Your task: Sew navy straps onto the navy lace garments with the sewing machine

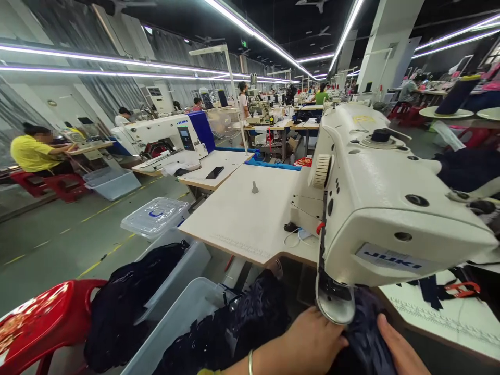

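A white JUKI sewing machine point(375, 219) fills the right side. Dark navy fabric point(369, 333) hangs bunched under the front end of its head. My left hand point(312, 338), with a bangle at the wrist, is closed at the left edge of this fabric. Its fingertips are partly hidden by the rounded metal guard point(336, 302) of the machine. On the fabric's right side, my right hand point(400, 346) grips it; one digit shows against the cloth and the rest is cut off by the frame. The stitching point itself is out of sight.
Clear plastic bins point(183, 302) with dark garments point(250, 307) stand lower left, beside a red stool point(58, 312). The white tabletop point(238, 213) carries a small grey piece point(255, 187). Red-handled snips point(463, 289) lie right. A person in yellow point(33, 151) sits far left.
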A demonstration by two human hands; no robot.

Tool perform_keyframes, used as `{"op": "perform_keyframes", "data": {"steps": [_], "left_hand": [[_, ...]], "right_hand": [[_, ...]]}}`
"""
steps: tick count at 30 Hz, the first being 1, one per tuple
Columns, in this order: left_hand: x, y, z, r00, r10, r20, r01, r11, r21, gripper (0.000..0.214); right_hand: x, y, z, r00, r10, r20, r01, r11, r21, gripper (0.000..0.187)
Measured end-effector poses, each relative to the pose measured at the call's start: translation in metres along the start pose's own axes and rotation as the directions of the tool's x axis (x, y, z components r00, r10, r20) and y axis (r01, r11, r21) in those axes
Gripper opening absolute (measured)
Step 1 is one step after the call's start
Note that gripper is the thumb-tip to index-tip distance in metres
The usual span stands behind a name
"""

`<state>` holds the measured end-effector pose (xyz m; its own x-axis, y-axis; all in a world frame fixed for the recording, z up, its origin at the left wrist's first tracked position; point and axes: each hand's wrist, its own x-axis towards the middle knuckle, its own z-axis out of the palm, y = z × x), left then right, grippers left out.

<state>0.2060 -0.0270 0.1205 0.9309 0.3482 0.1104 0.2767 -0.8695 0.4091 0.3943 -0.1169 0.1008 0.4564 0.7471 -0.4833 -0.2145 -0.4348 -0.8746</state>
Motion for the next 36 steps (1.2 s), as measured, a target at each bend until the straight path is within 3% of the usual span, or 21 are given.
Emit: {"op": "perform_keyframes", "data": {"steps": [3, 6, 10, 15, 18, 23, 26, 28, 29, 33, 36], "left_hand": [[0.002, 0.004, -0.003, 0.998, -0.054, -0.017, 0.055, 0.995, 0.081, 0.016], [0.002, 0.002, 0.006, 0.997, -0.068, 0.023, 0.065, 0.99, 0.128, 0.005], [0.004, 0.002, 0.016, 0.994, -0.106, 0.036, 0.097, 0.976, 0.193, 0.009], [0.003, 0.007, 0.016, 0.989, -0.134, 0.061, 0.118, 0.969, 0.219, 0.011], [0.003, 0.011, 0.015, 0.988, -0.113, 0.105, 0.09, 0.975, 0.201, 0.007], [0.006, 0.016, 0.013, 0.988, -0.15, 0.048, 0.141, 0.977, 0.158, 0.008], [0.006, 0.017, 0.014, 0.992, -0.121, 0.028, 0.117, 0.985, 0.131, 0.019], [0.006, 0.017, 0.016, 0.995, -0.086, 0.043, 0.08, 0.989, 0.126, 0.022], [0.005, 0.016, 0.018, 0.996, -0.071, 0.054, 0.064, 0.99, 0.125, 0.02], [0.003, 0.018, 0.025, 0.995, -0.059, 0.08, 0.049, 0.992, 0.119, 0.009], [0.001, 0.017, 0.024, 0.992, -0.102, 0.069, 0.095, 0.991, 0.094, 0.009]], "right_hand": [[-0.008, -0.011, 0.011, 0.987, -0.089, 0.13, 0.075, 0.992, 0.103, 0.062], [-0.012, -0.019, 0.016, 0.969, -0.227, 0.098, 0.239, 0.961, -0.136, 0.05], [-0.011, -0.01, 0.018, 0.905, -0.405, 0.129, 0.418, 0.796, -0.438, 0.051], [-0.011, 0.006, 0.024, 0.87, -0.463, 0.169, 0.48, 0.719, -0.502, 0.049], [-0.002, 0.008, 0.025, 0.857, -0.497, 0.136, 0.48, 0.672, -0.565, 0.051], [0.005, -0.004, 0.02, 0.864, -0.503, 0.022, 0.429, 0.713, -0.555, 0.054], [-0.006, -0.013, 0.02, 0.893, -0.443, 0.083, 0.442, 0.823, -0.357, 0.05], [-0.014, -0.014, 0.022, 0.891, -0.439, 0.115, 0.453, 0.84, -0.298, 0.048], [-0.016, -0.011, 0.024, 0.871, -0.481, 0.1, 0.484, 0.803, -0.348, 0.048], [-0.013, 0.009, 0.028, 0.71, -0.702, 0.056, 0.551, 0.504, -0.665, 0.051], [-0.007, 0.018, 0.024, 0.704, -0.706, 0.076, 0.534, 0.456, -0.712, 0.049]]}}
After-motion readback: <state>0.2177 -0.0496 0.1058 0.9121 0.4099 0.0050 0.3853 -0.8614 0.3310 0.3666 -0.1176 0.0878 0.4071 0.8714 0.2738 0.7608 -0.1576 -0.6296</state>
